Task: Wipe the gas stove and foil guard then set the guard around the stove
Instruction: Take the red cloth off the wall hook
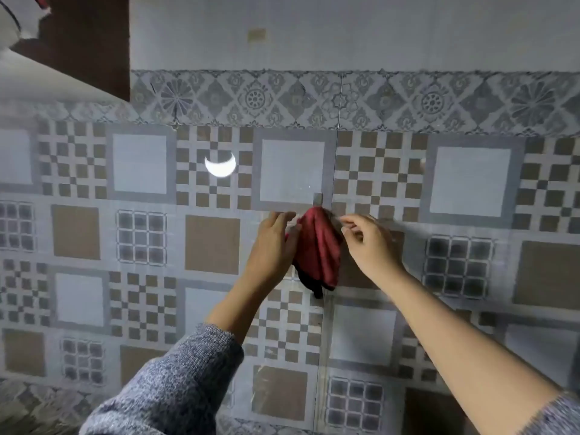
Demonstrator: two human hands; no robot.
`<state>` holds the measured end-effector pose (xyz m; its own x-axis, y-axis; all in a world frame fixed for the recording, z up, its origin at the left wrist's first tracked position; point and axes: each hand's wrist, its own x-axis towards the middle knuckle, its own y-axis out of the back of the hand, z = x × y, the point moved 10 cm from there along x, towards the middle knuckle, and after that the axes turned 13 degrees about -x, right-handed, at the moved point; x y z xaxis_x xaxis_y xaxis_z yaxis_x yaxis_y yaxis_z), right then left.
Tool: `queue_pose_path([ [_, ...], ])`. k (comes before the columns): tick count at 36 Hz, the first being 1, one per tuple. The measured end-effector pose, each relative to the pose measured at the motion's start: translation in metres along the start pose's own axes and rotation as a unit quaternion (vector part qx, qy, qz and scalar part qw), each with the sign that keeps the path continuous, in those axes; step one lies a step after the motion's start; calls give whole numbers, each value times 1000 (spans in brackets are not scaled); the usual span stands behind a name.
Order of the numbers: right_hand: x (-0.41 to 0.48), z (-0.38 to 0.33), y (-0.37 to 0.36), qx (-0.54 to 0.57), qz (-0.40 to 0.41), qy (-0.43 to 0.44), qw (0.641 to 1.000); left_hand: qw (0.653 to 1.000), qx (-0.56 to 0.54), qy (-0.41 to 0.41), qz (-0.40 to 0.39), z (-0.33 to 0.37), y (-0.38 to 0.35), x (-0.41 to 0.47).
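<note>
Red cloth (318, 249) hangs from a wall hook (317, 199); left hand (276, 243) touches it straight-fingered, right hand (370, 243) curled, grip unclear. Hard tugging could tear the hook loose.

1. A red cloth (318, 249) hangs at the centre of the frame from a small grey hook (318, 199) on a patterned tiled wall (470, 180).
2. The left hand (273, 243) lies against the cloth's left edge, fingers fairly straight and pointing up.
3. The right hand (370, 243) reaches in from the lower right, its curled fingertips pinching the cloth's upper right edge.
4. A grey knitted sleeve (175, 381) covers the left forearm at the lower left; the right forearm is mostly bare.
5. A bright crescent of reflected light (219, 164) sits on the tiles left of centre.
6. A dark brown panel (91, 42) fills the upper left.
</note>
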<state>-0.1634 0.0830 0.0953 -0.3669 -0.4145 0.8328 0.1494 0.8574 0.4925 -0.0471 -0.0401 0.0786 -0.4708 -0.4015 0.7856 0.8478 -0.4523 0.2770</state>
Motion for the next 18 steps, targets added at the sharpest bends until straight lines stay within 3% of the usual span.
queue_pose_path([
  [5,7,15,-9,75,23,-46,996,999,-22,-18,16,-13,-6,7],
  [18,13,13,-19,77,16,-57,995,997,-45,2,55,-19,0,14],
])
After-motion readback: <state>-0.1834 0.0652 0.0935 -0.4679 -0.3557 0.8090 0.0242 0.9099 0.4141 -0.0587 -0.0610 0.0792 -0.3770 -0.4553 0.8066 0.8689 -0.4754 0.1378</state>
